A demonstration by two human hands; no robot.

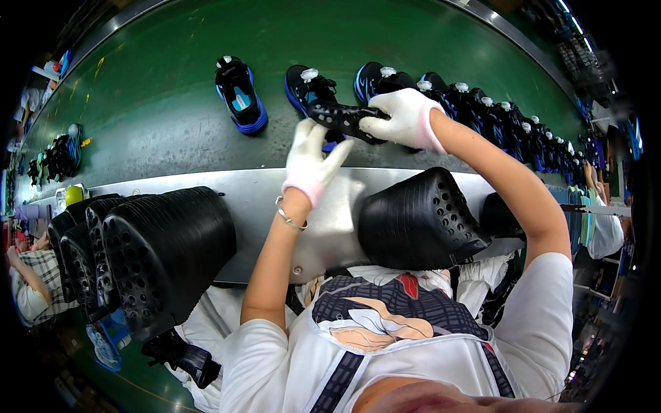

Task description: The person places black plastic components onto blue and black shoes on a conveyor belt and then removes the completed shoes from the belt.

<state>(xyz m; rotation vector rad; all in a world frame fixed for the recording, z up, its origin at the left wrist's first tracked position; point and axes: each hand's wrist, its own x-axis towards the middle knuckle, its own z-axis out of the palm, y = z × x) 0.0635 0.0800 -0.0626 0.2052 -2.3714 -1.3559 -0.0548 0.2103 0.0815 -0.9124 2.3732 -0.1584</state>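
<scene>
My right hand, in a white glove, is closed round one end of a black perforated shoe insert. The insert lies across and above a black sneaker with blue trim and a white tag, hiding much of it. My left hand, also gloved, reaches up at the near end of that sneaker, just below the insert. Its thumb and fingers are spread, with the blue-edged heel showing between them. Whether they touch the heel or the insert, I cannot tell.
Another black-and-blue sneaker stands on the green table to the left. Several more sneakers line up to the right. On the metal ledge before me rest nested stacks of black perforated inserts, left and right.
</scene>
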